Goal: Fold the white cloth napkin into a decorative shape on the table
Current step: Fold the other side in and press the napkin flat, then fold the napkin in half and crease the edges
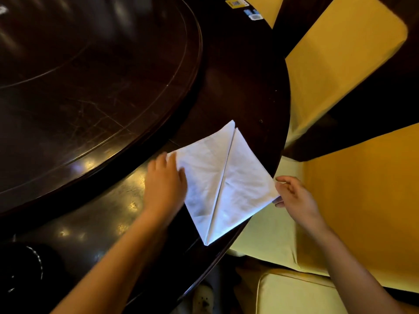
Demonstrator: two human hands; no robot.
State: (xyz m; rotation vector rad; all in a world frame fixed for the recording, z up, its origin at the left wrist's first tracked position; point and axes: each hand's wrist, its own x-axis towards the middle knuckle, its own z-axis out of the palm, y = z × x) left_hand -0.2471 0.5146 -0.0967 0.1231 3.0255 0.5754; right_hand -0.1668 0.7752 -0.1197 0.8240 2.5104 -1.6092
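Observation:
The white cloth napkin (224, 180) lies on the dark round table (244, 91) near its right edge. It is folded into a diamond with two flaps meeting along a centre seam. Its right corner juts past the table edge. My left hand (165, 182) rests on the napkin's left corner with the fingers laid flat over the cloth. My right hand (294, 198) is at the right corner, off the table edge, and pinches that corner between thumb and fingers.
A raised dark turntable (90, 75) fills the table's middle and left. Yellow-covered chairs (340, 64) stand close to the right of the table edge. A black round object (20, 268) sits at the lower left. Small cards (244, 7) lie at the far table rim.

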